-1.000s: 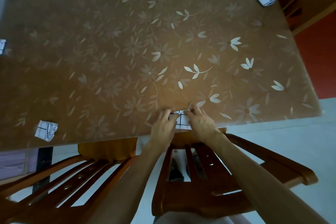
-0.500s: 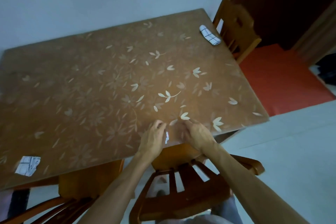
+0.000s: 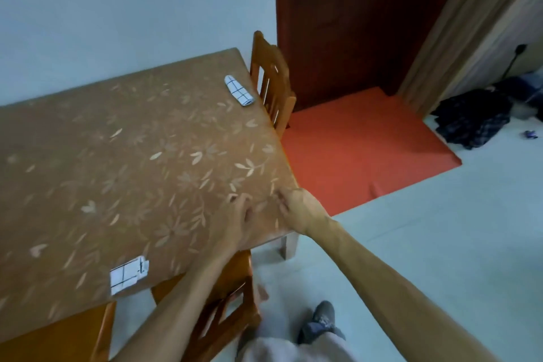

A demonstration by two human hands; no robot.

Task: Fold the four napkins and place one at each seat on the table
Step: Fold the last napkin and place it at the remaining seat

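The table (image 3: 123, 156) wears a brown cloth with pale flowers. One folded white checked napkin (image 3: 239, 94) lies at its far right edge, beside a wooden chair (image 3: 271, 82). Another checked napkin (image 3: 129, 273) lies flat at the near edge, left of my arms. My left hand (image 3: 239, 216) and my right hand (image 3: 296, 209) rest on the cloth by the table's near right corner, fingers bent, a short gap between them. I see no napkin in or between them; both are motion-blurred.
A wooden chair (image 3: 226, 303) stands under my left forearm, and an orange seat (image 3: 58, 332) shows at lower left. A red mat (image 3: 361, 144) lies before a dark door (image 3: 346, 17). Dark clothes (image 3: 473, 120) are heaped on the floor at right.
The view has swung right and up, bringing the door and mat into sight. The napkin seen between my hands earlier no longer shows there; both hands now lie on bare cloth near the corner.
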